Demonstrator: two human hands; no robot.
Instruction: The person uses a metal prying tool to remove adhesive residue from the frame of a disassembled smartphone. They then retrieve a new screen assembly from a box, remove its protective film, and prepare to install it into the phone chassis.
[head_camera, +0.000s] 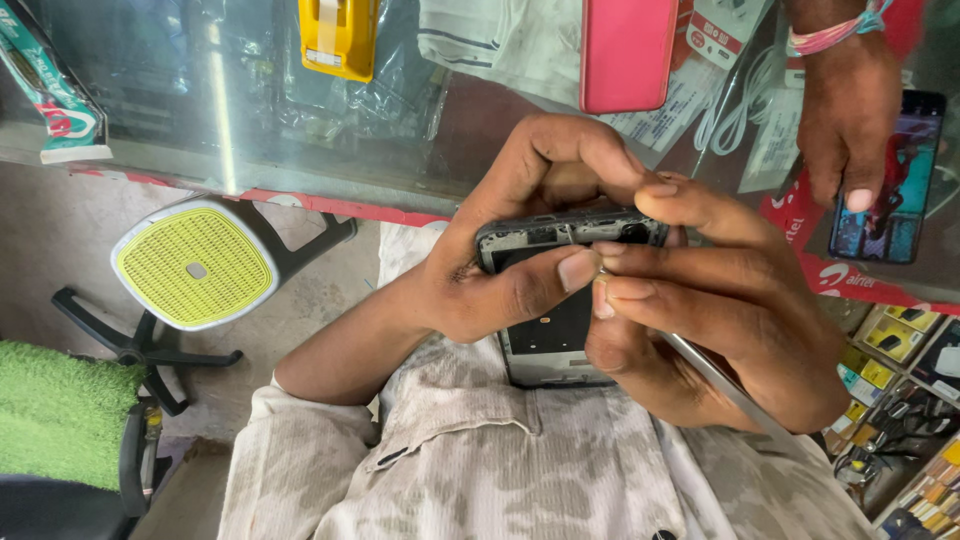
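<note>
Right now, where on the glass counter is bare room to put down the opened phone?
The widest free patch of the glass counter lies between the yellow box and the green-and-white packet. To the right it is crowded: a pink phone, then another person's hand on a dark phone.

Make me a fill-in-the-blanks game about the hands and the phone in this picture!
1. The left hand and right hand hold an opened ____.
2. The right hand holds thin metal ____.
3. The stool has a ____ seat.
4. Another person's hand rests by a lit phone on the ____ counter.

Missing words: phone; tweezers; yellow; glass
</note>
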